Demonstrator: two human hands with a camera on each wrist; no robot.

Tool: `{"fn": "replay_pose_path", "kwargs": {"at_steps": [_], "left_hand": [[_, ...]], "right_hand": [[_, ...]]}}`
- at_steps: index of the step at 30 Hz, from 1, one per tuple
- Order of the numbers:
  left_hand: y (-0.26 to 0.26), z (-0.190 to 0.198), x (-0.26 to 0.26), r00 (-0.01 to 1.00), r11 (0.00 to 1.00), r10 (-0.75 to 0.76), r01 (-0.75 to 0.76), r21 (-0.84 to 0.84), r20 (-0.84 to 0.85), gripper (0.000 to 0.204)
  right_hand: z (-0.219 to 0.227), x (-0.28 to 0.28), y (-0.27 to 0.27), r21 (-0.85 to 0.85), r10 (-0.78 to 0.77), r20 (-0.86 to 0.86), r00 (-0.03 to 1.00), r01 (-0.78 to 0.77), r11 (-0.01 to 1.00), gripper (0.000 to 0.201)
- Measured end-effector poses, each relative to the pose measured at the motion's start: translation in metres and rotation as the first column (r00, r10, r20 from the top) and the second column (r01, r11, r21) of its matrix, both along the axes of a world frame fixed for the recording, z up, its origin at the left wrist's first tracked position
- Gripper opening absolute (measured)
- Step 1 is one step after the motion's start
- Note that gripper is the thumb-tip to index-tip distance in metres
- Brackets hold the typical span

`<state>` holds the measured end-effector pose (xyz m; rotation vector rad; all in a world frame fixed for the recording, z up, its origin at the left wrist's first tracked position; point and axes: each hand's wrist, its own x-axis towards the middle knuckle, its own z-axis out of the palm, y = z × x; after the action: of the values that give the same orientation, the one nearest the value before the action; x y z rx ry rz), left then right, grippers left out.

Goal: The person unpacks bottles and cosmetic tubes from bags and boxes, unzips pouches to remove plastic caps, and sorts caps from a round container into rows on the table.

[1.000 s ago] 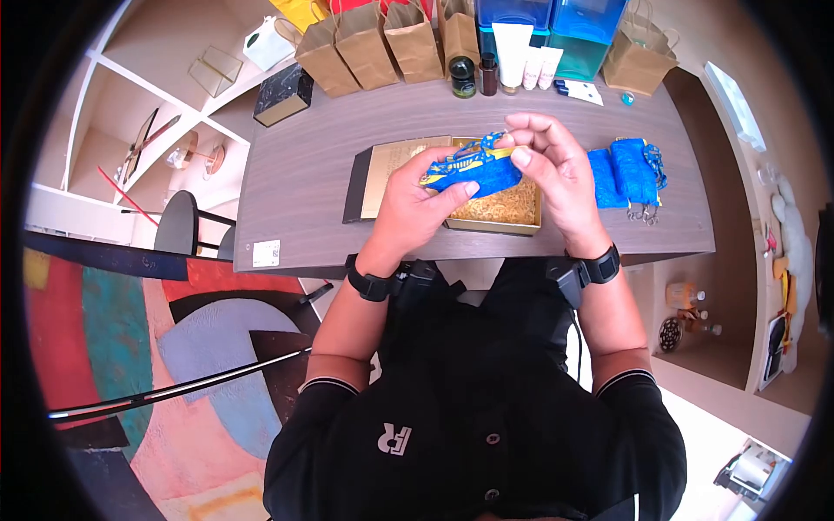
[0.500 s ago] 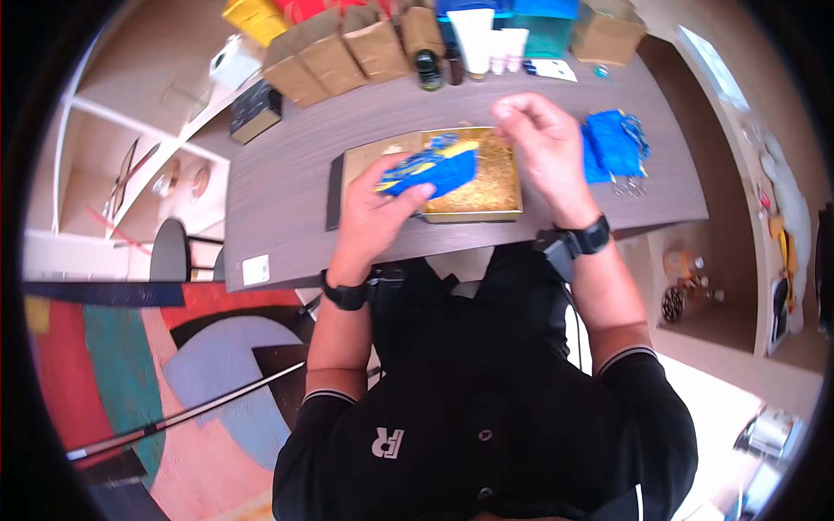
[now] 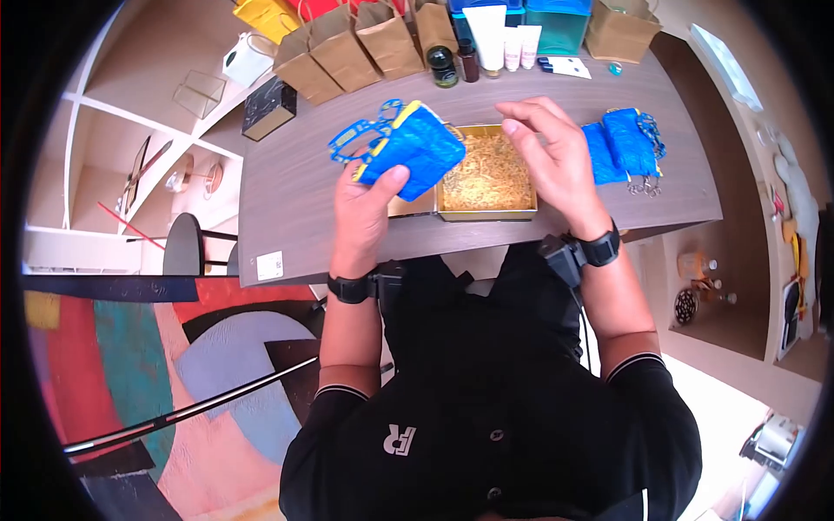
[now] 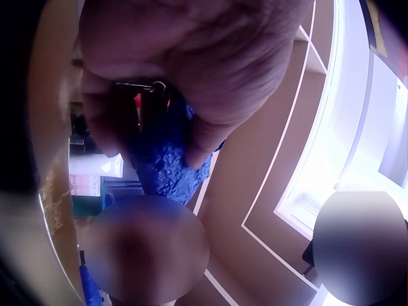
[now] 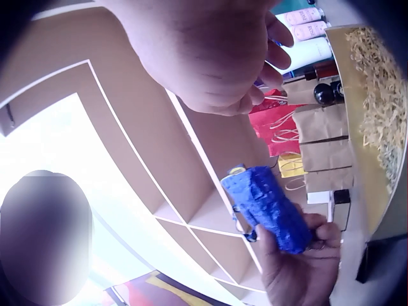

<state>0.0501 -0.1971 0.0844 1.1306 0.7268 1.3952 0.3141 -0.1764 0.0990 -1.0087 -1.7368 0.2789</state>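
In the head view my left hand [image 3: 360,221] grips a small blue pouch [image 3: 426,152] with yellow trim, thumb across its front. Its patterned blue straps [image 3: 356,135] stick out at the upper left. The left wrist view shows the crinkled blue material [image 4: 169,169] between thumb and fingers, with a small metal ring [image 4: 158,87] by the palm. My right hand [image 3: 560,161] hovers over the right side of an open box [image 3: 486,216], fingers loosely bent and holding nothing. Pale shredded paper [image 3: 486,178] fills the box. The box's left part is hidden behind the pouch.
More blue pouches [image 3: 630,143] with metal clasps [image 3: 645,185] lie at the table's right. Along the back stand brown paper bags [image 3: 391,43], a dark jar [image 3: 442,68], white tubes [image 3: 486,39] and blue bins [image 3: 560,17]. A black marbled box [image 3: 269,108] sits at the back left.
My right hand has let go of the pouch and drawn away to the right. My left hand has carried the pouch leftward and turned it so its straps point up and left.
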Motion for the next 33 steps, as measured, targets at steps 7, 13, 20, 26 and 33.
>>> {"fn": "replay_pose_path", "kwargs": {"at_steps": [7,13,20,26,33], "left_hand": [[-0.002,0.004,0.011,0.982,0.996,-0.079,0.069,-0.063,-0.173,0.038],[-0.012,0.022,0.028,0.959,0.984,-0.173,0.160,-0.073,-0.223,0.035],[-0.007,0.011,0.028,0.935,0.971,-0.239,0.233,-0.056,-0.261,0.037],[-0.006,0.002,0.038,0.877,0.939,-0.324,0.343,-0.009,-0.355,0.042],[-0.010,0.004,0.019,0.950,0.990,-0.058,0.095,0.106,-0.305,0.044]], "right_hand": [[0.017,-0.011,-0.010,-0.247,0.336,-0.271,0.902,-0.403,0.881,0.037],[0.007,-0.016,-0.011,-0.357,0.436,-0.448,0.780,-0.603,0.713,0.026],[0.002,-0.005,-0.022,-0.266,0.375,-0.419,0.827,-0.507,0.820,0.020],[0.007,0.022,-0.039,-0.370,0.308,-0.327,0.893,-0.421,0.828,0.021],[-0.008,0.068,-0.040,-0.327,-0.191,-0.651,0.735,-0.044,0.944,0.018]]}}
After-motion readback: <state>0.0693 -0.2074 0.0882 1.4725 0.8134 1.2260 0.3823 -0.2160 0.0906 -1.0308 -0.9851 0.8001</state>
